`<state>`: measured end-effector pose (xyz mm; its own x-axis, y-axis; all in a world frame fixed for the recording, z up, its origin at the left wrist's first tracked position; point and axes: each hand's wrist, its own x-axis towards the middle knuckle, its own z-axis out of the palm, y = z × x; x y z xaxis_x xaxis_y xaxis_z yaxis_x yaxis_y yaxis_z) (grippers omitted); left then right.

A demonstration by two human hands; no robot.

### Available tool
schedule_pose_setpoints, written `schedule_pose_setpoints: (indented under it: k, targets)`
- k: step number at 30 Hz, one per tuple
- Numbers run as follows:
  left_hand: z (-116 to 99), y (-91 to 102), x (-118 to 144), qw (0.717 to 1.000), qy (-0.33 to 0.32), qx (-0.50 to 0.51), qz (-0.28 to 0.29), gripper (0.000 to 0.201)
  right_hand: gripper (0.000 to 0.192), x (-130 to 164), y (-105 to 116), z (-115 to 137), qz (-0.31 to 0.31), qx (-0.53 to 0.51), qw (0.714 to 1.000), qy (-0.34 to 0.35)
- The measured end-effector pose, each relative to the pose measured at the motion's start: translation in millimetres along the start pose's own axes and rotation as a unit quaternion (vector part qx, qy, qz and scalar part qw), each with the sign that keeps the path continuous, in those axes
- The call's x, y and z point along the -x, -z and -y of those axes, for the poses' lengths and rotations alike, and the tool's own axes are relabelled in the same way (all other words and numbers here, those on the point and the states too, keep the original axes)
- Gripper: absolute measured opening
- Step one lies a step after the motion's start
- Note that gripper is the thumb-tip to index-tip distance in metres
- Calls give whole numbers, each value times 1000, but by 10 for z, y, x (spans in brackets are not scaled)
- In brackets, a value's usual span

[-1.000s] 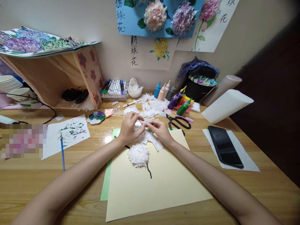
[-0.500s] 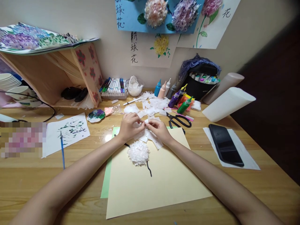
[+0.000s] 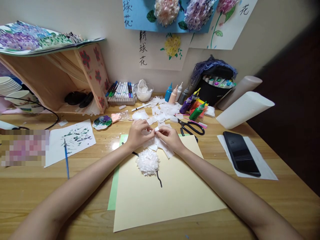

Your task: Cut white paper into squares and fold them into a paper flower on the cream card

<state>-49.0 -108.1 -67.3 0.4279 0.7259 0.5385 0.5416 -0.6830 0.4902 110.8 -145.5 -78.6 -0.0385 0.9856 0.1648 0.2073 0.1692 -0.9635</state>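
Between the fingertips of both hands is a small white piece of paper (image 3: pixel 156 129). My left hand (image 3: pixel 140 134) pinches it from the left, and my right hand (image 3: pixel 170 137) pinches it from the right. Loose white paper pieces (image 3: pixel 166 150) lie under and between the hands. Just below them, a fluffy white paper flower (image 3: pixel 147 162) sits on a cream sheet (image 3: pixel 172 200), with a black line drawn on either side of it. A green sheet (image 3: pixel 113 196) shows from beneath the cream one.
Black scissors (image 3: pixel 191 127) lie right of the hands. Behind are white paper scraps (image 3: pixel 162 110), paint bottles (image 3: pixel 186 106) and a marker tray (image 3: pixel 121 100). A phone (image 3: pixel 241 153) rests at right; a paintbrush (image 3: pixel 66 160) and paint palette (image 3: pixel 102 122) are at left.
Both hands keep their pinch on the small paper piece with hardly any movement. The whole view has shifted very slightly.
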Motion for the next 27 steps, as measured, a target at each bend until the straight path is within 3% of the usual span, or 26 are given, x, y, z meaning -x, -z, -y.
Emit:
schedule_pose_setpoints:
  k: [7, 14, 27]
  targets:
    - [-45, 12, 23, 998, -26, -50, 13, 10, 15, 6, 20, 2, -22, 30, 999, 24]
    - [-31, -15, 44, 995, -47, -80, -30, 13, 13, 36, 13, 26, -33, 116, 991, 50]
    - [-37, -16, 59, 993, -83, -71, -49, 10, 15, 45, 23, 36, -15, 131, 988, 78]
